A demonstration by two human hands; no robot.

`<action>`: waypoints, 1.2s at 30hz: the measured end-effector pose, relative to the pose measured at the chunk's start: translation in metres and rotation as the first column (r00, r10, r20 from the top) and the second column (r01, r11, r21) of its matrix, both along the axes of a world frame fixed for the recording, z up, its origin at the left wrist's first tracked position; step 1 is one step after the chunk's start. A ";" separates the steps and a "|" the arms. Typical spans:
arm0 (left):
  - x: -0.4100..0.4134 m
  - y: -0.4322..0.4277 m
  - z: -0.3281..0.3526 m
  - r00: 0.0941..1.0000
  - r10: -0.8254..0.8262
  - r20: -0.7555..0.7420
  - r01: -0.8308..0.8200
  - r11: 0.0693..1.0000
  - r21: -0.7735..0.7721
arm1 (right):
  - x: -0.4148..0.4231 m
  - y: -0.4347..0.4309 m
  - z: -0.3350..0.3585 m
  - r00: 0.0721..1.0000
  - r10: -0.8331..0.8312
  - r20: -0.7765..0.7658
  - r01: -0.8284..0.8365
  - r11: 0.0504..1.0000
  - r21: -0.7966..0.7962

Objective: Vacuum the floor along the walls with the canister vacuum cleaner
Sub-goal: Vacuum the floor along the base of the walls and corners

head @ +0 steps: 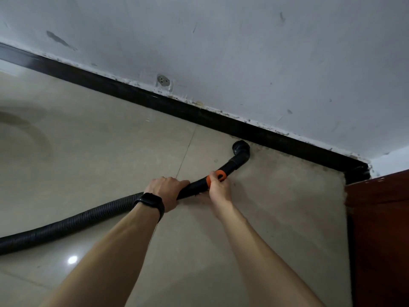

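Observation:
A black ribbed vacuum hose (pixel 66 224) runs in from the left edge across the beige tiled floor (pixel 99 140). It ends in a rigid black handle tube with an orange ring (pixel 219 175). The tube bends into a round black nozzle (pixel 241 149) that sits on the floor close to the black baseboard (pixel 177 107). My left hand (pixel 166 191), with a dark band on the wrist, grips the tube where the hose joins it. My right hand (pixel 219 189) grips the tube at the orange ring. The canister itself is out of view.
The white scuffed wall (pixel 243 52) carries a low socket (pixel 163 82) just above the baseboard. A reddish-brown wooden door or cabinet (pixel 380 229) stands at the right edge, by the corner. The floor right of the nozzle looks dusty and dull.

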State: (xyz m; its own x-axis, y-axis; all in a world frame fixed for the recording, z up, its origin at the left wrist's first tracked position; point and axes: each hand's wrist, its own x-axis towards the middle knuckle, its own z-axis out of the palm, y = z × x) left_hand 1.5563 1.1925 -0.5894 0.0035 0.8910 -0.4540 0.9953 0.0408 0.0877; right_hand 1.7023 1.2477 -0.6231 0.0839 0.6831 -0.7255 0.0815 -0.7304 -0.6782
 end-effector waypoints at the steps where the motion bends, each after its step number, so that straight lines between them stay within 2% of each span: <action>1: 0.001 0.001 -0.001 1.000 0.010 0.001 -0.010 1.000 0.002 | 0.002 0.003 0.003 1.000 0.001 -0.013 -0.001 1.000 -0.001; 7: 0.005 0.010 -0.006 0.998 0.057 0.020 -0.057 0.998 0.017 | 0.002 0.027 0.004 0.999 0.038 -0.004 -0.038 0.999 -0.002; 12: -0.001 0.012 -0.010 0.992 0.109 0.064 -0.111 0.993 0.031 | -0.008 0.032 -0.001 0.991 0.097 0.090 -0.098 0.995 0.013; 19: -0.020 0.013 -0.017 0.979 0.157 0.133 -0.163 0.986 0.034 | -0.026 0.038 -0.001 0.983 0.131 0.127 -0.136 0.990 0.035; 23: -0.038 0.007 -0.014 0.971 0.190 0.142 -0.190 0.982 -0.011 | -0.036 0.045 0.010 0.954 0.278 0.114 -0.275 0.961 -0.041; 26: -0.042 0.006 -0.003 0.974 0.174 0.147 -0.172 0.985 -0.024 | -0.036 0.059 0.035 0.929 0.370 0.014 -0.367 0.926 -0.089; 30: -0.034 0.004 0.011 0.972 0.150 0.183 -0.143 0.988 -0.051 | -0.023 0.060 0.046 0.878 0.474 0.070 -0.467 0.879 -0.098; 33: -0.021 0.000 0.016 0.975 0.095 0.200 -0.084 0.994 -0.064 | 0.006 0.051 0.035 0.893 0.448 0.046 -0.442 0.891 -0.101; 36: -0.001 -0.002 0.015 0.977 0.012 0.213 0.006 0.996 -0.085 | 0.036 0.036 0.022 0.962 0.272 -0.036 -0.274 0.958 -0.087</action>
